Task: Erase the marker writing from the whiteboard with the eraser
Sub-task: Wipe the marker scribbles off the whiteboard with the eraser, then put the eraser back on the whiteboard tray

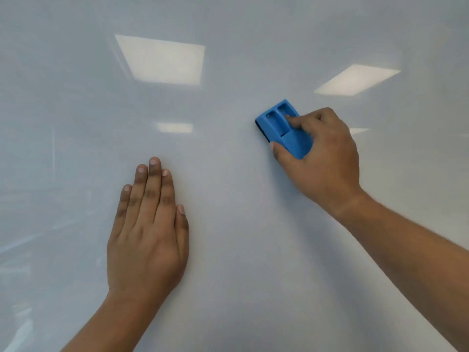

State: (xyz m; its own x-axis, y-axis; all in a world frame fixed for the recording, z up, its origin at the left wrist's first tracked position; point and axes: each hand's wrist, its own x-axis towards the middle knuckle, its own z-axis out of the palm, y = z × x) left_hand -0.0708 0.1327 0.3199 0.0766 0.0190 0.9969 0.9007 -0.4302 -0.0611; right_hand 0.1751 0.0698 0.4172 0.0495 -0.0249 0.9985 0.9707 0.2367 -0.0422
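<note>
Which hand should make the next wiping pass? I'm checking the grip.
Right. The right hand already grips the blue eraser against the whiteboard; the left hand lies flat, empty.

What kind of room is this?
Probably an office or classroom. A big glossy whiteboard fills the view, it mirrors square ceiling light panels, and the right hand holds a blue eraser.

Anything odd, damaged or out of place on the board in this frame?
Nothing stands out. The right hand holds the blue eraser against the whiteboard, the left hand lies flat on it, and no marker writing shows.
</note>
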